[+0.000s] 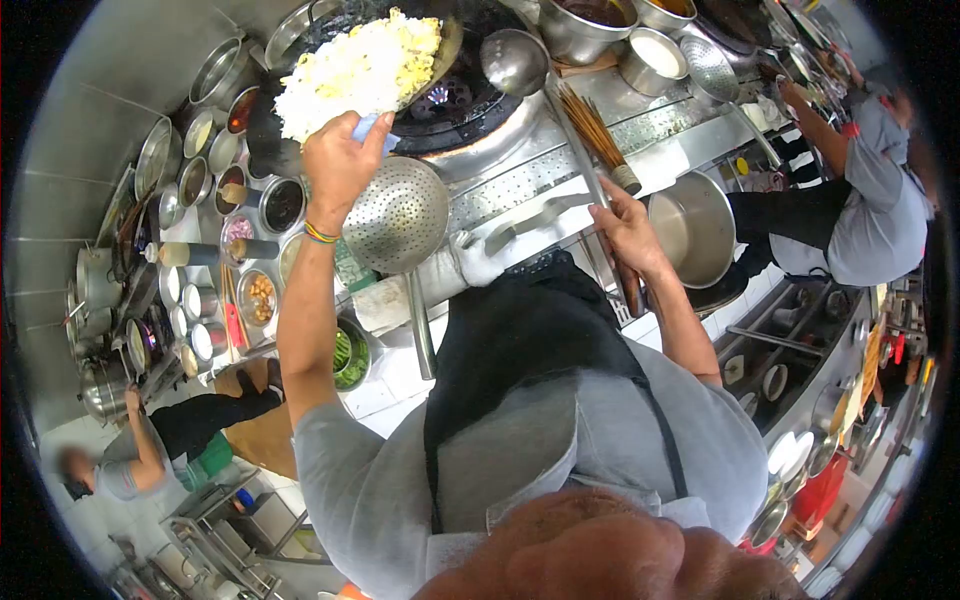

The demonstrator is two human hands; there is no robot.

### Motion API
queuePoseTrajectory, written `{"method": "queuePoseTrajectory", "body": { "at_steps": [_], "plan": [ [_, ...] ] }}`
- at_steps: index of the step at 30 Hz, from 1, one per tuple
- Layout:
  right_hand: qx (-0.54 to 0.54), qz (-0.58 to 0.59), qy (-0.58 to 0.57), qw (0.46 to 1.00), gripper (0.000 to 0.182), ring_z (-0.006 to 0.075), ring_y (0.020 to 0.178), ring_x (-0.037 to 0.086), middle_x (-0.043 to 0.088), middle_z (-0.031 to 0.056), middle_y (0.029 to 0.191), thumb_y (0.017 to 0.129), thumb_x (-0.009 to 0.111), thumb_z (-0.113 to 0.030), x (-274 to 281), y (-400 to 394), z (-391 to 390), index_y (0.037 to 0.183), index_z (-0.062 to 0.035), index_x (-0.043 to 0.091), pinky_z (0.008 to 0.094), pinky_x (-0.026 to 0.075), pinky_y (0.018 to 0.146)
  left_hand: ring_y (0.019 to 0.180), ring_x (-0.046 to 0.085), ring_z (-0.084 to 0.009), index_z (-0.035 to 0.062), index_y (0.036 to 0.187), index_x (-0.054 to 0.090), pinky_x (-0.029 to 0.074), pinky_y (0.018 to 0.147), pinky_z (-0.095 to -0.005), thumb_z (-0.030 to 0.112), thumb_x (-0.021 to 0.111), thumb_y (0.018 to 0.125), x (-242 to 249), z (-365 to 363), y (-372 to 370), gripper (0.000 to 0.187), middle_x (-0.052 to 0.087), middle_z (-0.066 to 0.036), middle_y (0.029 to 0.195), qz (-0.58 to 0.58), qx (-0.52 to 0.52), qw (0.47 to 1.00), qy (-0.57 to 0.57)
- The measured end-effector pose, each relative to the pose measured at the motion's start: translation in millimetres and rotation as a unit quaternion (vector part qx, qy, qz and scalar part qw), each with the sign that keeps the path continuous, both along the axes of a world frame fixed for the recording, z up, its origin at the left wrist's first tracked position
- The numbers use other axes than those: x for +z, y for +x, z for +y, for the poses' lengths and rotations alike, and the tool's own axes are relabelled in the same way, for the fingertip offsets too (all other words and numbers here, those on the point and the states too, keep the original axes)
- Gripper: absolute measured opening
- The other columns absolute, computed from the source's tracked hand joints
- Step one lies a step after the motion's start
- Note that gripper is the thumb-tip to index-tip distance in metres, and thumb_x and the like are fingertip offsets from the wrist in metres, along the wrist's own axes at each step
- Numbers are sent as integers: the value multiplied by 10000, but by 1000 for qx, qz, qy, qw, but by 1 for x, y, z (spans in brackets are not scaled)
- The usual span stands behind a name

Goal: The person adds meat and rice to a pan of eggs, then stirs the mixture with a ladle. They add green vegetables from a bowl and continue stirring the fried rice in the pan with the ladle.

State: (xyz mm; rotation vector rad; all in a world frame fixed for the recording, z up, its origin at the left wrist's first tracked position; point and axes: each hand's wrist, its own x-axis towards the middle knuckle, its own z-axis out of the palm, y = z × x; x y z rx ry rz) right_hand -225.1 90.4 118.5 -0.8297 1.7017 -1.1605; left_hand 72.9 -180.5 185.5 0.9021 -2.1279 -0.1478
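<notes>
At the top left of the head view, a dark wok (pixel 268 140) is tilted up over the stove, with white rice and yellow egg (pixel 360 75) spread in it. My left hand (pixel 345 160) is closed around the near rim of the wok, a folded blue cloth (pixel 375 133) between thumb and metal. My right hand (pixel 632 238) grips the long handle of a steel ladle (pixel 513 62). The ladle's bowl hangs to the right of the wok, apart from the rice. Between my arms lies a round perforated strainer (pixel 396 214), its handle pointing towards me.
Bowls of seasonings and ingredients (pixel 258 296) crowd the left side. A bundled bamboo brush (pixel 600 130) lies near the ladle handle, and a deep steel pot (pixel 692 228) is beside my right hand. Other people (pixel 860 200) stand at the right and the lower left.
</notes>
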Motion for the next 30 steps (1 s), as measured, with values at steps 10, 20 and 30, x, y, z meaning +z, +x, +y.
{"method": "queuePoseTrajectory", "body": {
  "at_steps": [10, 20, 30],
  "plan": [
    [-99, 10, -31, 995, 555, 59, 458, 476, 558, -7, 714, 999, 602, -105, 45, -68, 11, 1521, -34, 427, 234, 383, 390, 498, 585, -327, 76, 622, 617, 461, 482, -416, 318, 765, 867, -31, 88, -50, 375, 594, -128, 595, -97, -46, 994, 15],
    [-93, -139, -150, 975, 593, 43, 441, 441, 533, 31, 775, 992, 629, -131, 96, -100, -23, 1515, 13, 389, 197, 363, 312, 454, 584, -291, 92, 605, 575, 456, 449, -405, 277, 748, 851, -19, 148, -130, 353, 583, -108, 568, -80, -94, 992, 35],
    [4, -304, -145, 942, 537, 35, 455, 409, 518, 24, 800, 990, 618, -124, 86, -99, -79, 1478, -14, 423, 179, 349, 312, 568, 645, -391, 59, 626, 637, 512, 546, -476, 343, 723, 845, -58, 76, -145, 369, 634, -190, 617, -69, 18, 995, 63]
  ]
}}
